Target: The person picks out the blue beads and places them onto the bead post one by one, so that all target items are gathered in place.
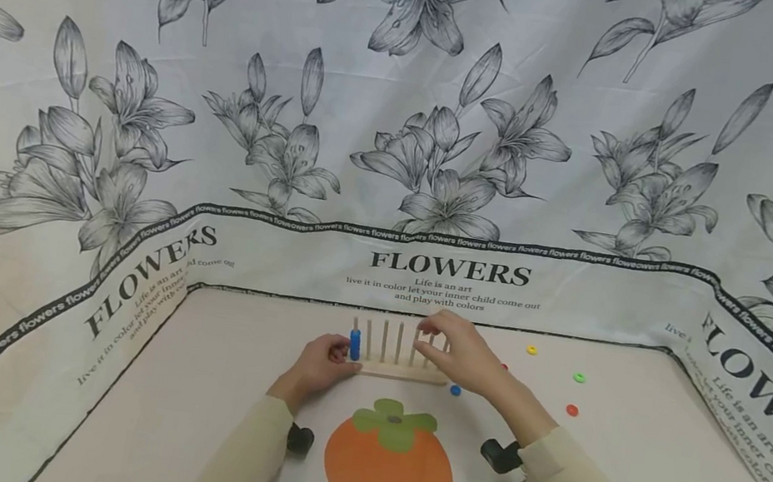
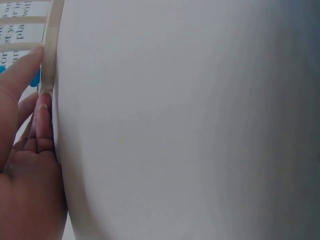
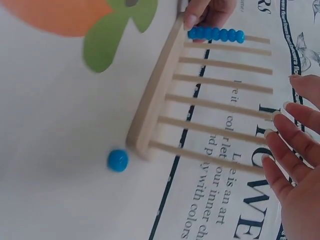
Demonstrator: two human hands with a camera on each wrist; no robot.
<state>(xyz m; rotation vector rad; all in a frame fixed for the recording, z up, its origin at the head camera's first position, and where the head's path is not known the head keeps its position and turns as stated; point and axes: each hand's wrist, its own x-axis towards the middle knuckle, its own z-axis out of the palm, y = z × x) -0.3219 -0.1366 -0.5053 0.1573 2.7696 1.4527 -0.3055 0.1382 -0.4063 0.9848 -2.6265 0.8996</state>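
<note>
A wooden peg rack (image 1: pixel 403 374) with a row of upright pegs stands on the table. Blue beads (image 1: pixel 355 346) are stacked on its leftmost peg, where the right wrist view shows several. My left hand (image 1: pixel 317 363) holds the left end of the base, its thumb at the front; the left wrist view shows its fingertips against the wood. My right hand (image 1: pixel 460 354) is beside the tops of the right-hand pegs, fingers spread and slightly bent, with nothing visible in them. A loose blue bead (image 3: pixel 117 160) lies by the base's right end.
Right of the rack lie a yellow bead (image 1: pixel 532 350), a green bead (image 1: pixel 580 378) and an orange-red bead (image 1: pixel 572 410). A red bead (image 1: pixel 505 367) is partly hidden by the right hand. Floral cloth (image 1: pixel 441 279) rises behind. A persimmon print (image 1: pixel 387 477) marks the tabletop in front.
</note>
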